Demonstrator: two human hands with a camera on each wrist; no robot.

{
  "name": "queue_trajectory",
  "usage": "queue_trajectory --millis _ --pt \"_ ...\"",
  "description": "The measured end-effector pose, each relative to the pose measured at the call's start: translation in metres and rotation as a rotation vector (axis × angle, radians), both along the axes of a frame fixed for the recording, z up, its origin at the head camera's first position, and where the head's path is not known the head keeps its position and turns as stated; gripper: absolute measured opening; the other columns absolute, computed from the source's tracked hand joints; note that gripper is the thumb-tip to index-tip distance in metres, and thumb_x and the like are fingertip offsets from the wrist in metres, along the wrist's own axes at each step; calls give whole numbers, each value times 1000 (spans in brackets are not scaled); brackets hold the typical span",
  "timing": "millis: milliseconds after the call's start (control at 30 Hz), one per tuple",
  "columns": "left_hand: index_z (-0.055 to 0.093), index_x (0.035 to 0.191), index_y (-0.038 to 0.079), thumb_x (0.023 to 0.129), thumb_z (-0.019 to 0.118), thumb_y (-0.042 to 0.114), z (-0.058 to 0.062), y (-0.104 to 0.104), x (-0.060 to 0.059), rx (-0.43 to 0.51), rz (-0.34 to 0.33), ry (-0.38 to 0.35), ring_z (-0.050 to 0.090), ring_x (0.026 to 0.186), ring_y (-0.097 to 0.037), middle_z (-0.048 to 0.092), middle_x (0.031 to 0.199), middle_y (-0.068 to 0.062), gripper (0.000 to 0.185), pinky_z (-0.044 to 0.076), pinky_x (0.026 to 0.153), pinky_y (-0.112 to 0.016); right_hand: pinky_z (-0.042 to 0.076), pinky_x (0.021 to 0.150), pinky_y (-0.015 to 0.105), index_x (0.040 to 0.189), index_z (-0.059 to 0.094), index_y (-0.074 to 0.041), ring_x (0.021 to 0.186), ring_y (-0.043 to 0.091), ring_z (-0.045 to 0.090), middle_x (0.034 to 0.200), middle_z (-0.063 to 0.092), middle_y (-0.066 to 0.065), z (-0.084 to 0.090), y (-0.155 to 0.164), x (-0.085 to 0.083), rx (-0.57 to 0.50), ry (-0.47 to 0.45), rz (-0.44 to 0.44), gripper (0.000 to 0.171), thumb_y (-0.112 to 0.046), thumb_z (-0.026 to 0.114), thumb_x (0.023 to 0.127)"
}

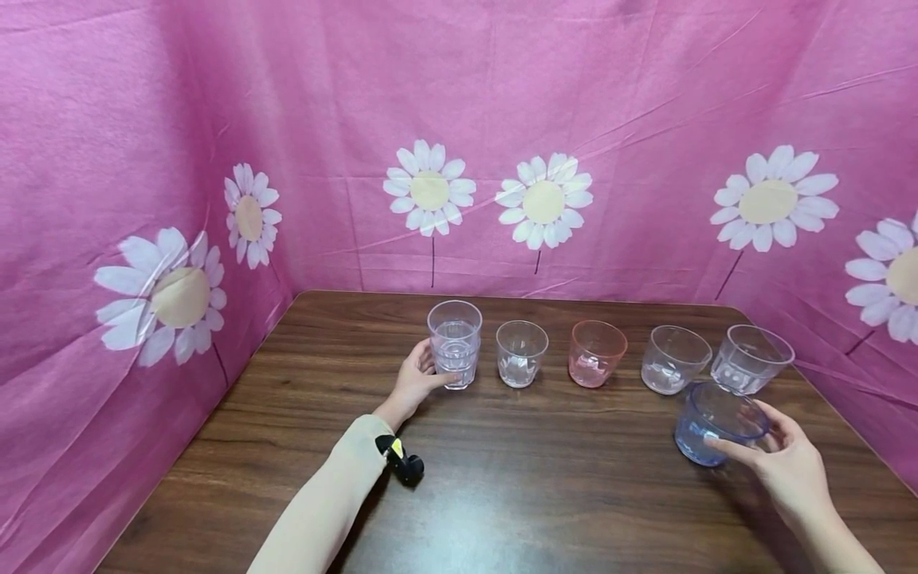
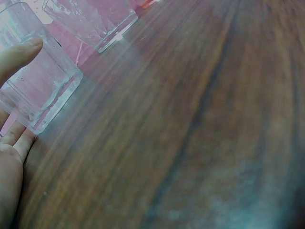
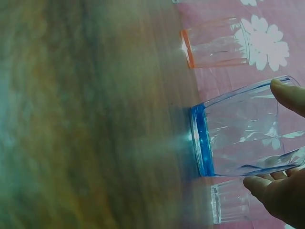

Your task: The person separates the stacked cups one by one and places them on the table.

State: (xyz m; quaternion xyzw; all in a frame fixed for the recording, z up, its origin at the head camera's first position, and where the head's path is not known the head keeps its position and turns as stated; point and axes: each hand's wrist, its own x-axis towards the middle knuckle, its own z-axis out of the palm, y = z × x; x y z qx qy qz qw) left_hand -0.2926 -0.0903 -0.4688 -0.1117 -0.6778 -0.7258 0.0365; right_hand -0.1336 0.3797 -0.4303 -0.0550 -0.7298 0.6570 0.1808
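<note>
My left hand grips a tall clear tumbler at the left end of a row of glasses, thumb across its front and fingers behind. In the left wrist view the thick base of this tumbler stands right at the tabletop. My right hand holds a short blue-tinted glass by its side, nearer to me than the row. The right wrist view shows the thumb on one side of the blue glass and the fingers on the other, its base close to the table.
Between the hands stand a small clear glass, a pink-orange glass and another clear glass. A wider clear glass stands behind the blue one. Pink cloth with daisies surrounds the brown wooden table at back and sides.
</note>
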Motion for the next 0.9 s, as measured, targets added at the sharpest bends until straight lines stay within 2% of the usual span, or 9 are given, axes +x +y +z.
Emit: queue_trajectory --millis 100,233,367,467,633,700,767,833,900 --pt "43 139 -7 75 76 -14 0 0 0 -4 -1 -2 50 127 -36 55 135 -26 73 40 110 -45 42 77 0 121 53 -30 95 -17 57 106 64 -29 -1 0 1 -5 8 17 68 15 76 75" --pt "42 140 -8 75 76 -15 -1 0 0 -2 0 0 49 128 -38 53 136 -28 74 39 111 -47 40 77 -2 124 49 -32 94 -21 53 106 59 -34 0 0 2 138 -28 -3 69 10 78 77" --pt "41 140 -10 74 75 -16 0 -1 1 -9 -6 0 49 128 -40 53 136 -30 75 39 110 -48 39 77 -2 150 34 -12 94 -25 47 105 50 -38 3 -1 2 319 -89 -32 85 1 80 80" --pt "42 139 -11 74 75 -16 9 0 7 -13 -18 -6 49 128 -40 53 135 -30 73 39 111 -48 40 77 -1 154 13 9 96 -24 43 106 45 -36 6 -1 2 400 -114 -10 99 -3 80 82" --pt "43 137 -12 75 74 -15 25 1 20 -8 -28 0 50 126 -40 54 133 -31 69 39 110 -48 40 87 2 153 11 10 101 -20 42 112 43 -28 11 1 1 446 -61 11 99 0 79 81" --pt "43 136 -13 75 74 -15 26 1 21 -10 -24 5 50 125 -40 54 133 -31 69 40 109 -48 33 94 0 154 12 9 113 -14 42 119 45 -18 13 2 1 466 -40 -15 100 -1 80 81" --pt "43 136 -13 75 74 -15 27 1 21 -10 -22 6 50 125 -40 54 133 -31 68 40 109 -48 27 99 0 155 12 7 125 -6 38 129 45 0 19 2 1 493 -33 -41 102 -3 81 80" --pt "43 136 -13 75 74 -16 27 1 21 -11 -23 5 50 126 -40 54 133 -31 68 40 109 -48 23 99 -1 156 11 6 136 5 31 138 40 20 25 1 1 520 -30 -52 103 -5 81 81" --pt "43 136 -13 75 73 -16 27 0 20 -12 -24 3 50 126 -40 53 134 -31 68 40 109 -48 23 96 -3 157 14 1 135 4 30 144 33 31 32 0 2 553 -29 -60 101 -9 81 82"
